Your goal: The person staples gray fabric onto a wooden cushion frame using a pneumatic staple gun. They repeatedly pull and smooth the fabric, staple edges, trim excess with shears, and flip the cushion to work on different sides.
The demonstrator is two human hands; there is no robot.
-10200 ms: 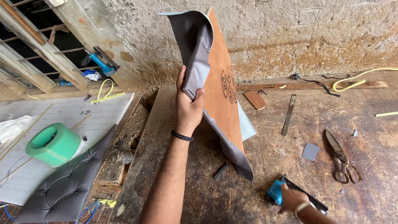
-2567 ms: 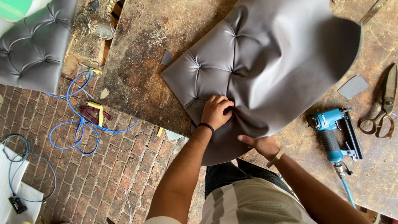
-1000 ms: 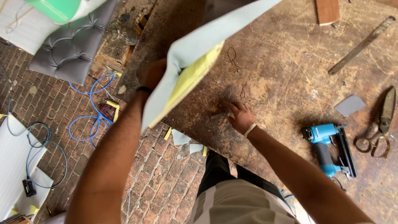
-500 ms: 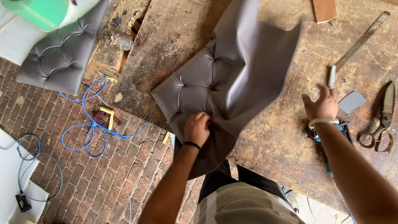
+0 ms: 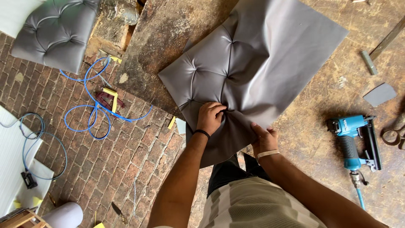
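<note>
Left hand (image 5: pixel 211 118): closed in a fist on the near edge of the grey tufted panel (image 5: pixel 253 71), knuckles pressed into a gathered fold of the covering; the grip appears meant to bunch slack material at one tuft line. A dark band sits on that wrist.

Right hand (image 5: pixel 265 137): fingers bent over the same near edge, just right of the left, pinching the loose flap that hangs off the bench. It appears to hold the cover taut against the left hand's pull.

The panel lies face up on the worn wooden workbench (image 5: pixel 320 139), its near corner overhanging the edge, which leaves the flap free to be handled.

Right of the hands, apart from them, a blue pneumatic stapler (image 5: pixel 354 137) rests on the bench, within reach. Further right, scissors (image 5: pixel 394 135) partly out of view. A small grey offcut (image 5: pixel 379 93) lies beyond.

Left, on the brick floor (image 5: pixel 126 160): a coiled blue hose (image 5: pixel 90 109) and a second tufted cushion (image 5: pixel 57 31).
</note>
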